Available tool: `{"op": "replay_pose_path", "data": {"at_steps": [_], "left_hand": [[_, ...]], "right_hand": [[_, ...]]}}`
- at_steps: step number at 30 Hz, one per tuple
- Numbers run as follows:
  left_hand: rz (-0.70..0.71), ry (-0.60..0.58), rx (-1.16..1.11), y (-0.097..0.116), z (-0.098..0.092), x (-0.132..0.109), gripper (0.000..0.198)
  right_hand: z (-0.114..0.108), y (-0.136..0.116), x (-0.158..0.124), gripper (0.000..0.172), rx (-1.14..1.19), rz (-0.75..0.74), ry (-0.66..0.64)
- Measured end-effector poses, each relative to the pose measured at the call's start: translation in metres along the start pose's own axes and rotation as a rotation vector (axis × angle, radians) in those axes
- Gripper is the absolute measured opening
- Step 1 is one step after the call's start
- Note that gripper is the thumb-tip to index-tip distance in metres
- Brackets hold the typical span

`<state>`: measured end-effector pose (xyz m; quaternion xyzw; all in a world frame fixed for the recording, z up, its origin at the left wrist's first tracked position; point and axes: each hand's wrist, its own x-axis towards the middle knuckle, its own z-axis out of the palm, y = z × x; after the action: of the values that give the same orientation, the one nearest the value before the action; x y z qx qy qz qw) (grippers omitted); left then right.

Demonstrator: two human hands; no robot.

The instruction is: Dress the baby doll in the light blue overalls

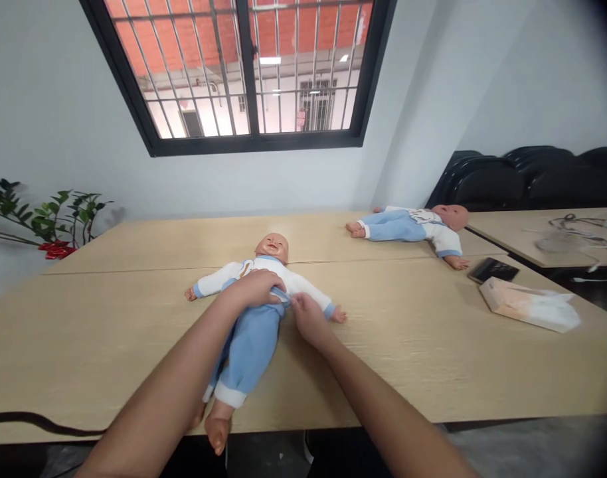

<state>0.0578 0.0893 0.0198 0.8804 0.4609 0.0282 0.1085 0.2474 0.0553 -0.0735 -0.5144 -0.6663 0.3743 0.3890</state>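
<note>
A baby doll (272,248) lies on its back on the wooden table (408,345), its feet reaching past the front edge. It wears a white top with blue cuffs and light blue trousers (256,338). My left hand (260,288) rests over the doll's belly, its fingers closed on the blue edge of the clothing at the waist. Close beside it, my right hand (306,315) pinches the same blue edge at the doll's side.
Another doll (396,224) in similar clothes lies at the back right. A tissue pack (527,304) and a dark flat object (493,270) are on the right. A black strap (39,421) lies front left, and a plant (59,216) stands back left.
</note>
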Motion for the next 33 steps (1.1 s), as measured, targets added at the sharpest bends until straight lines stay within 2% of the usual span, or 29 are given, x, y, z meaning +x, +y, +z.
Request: {"op": "replay_pose_path", "data": {"at_steps": [4, 7, 10, 14, 17, 20, 22, 25, 29, 33], "left_hand": [[-0.029, -0.01, 0.018, 0.006, 0.004, 0.001, 0.025], [-0.074, 0.066, 0.096, 0.019, -0.002, 0.008, 0.024], [-0.04, 0.154, 0.144, 0.03, -0.009, 0.018, 0.025], [0.052, 0.204, 0.163, 0.032, -0.011, 0.024, 0.026], [0.115, 0.173, 0.127, 0.027, -0.003, 0.024, 0.024], [0.063, 0.151, 0.047, 0.022, 0.008, 0.019, 0.026], [0.031, 0.203, 0.048, 0.022, 0.011, 0.015, 0.033], [0.089, 0.234, 0.174, 0.026, 0.01, 0.008, 0.025], [0.126, 0.176, 0.315, 0.033, 0.008, 0.004, 0.021], [0.161, 0.151, 0.369, 0.037, 0.01, 0.007, 0.016]], "right_hand": [[-0.014, 0.008, 0.009, 0.023, -0.021, -0.064, 0.021], [-0.021, 0.01, 0.01, 0.022, -0.022, -0.099, 0.01], [-0.018, 0.007, 0.006, 0.025, -0.033, -0.148, -0.019], [-0.008, 0.0, 0.003, 0.018, -0.201, -0.209, 0.133], [-0.007, -0.003, 0.002, 0.011, -0.329, -0.136, 0.176], [-0.011, -0.004, -0.002, 0.004, -0.379, -0.003, 0.163], [-0.012, -0.005, -0.004, 0.013, -0.356, 0.073, 0.173], [-0.013, -0.006, -0.004, 0.031, -0.293, 0.119, 0.21], [-0.011, -0.008, -0.003, 0.031, -0.258, 0.13, 0.238], [-0.009, -0.011, -0.007, 0.037, -0.322, 0.179, 0.201]]}}
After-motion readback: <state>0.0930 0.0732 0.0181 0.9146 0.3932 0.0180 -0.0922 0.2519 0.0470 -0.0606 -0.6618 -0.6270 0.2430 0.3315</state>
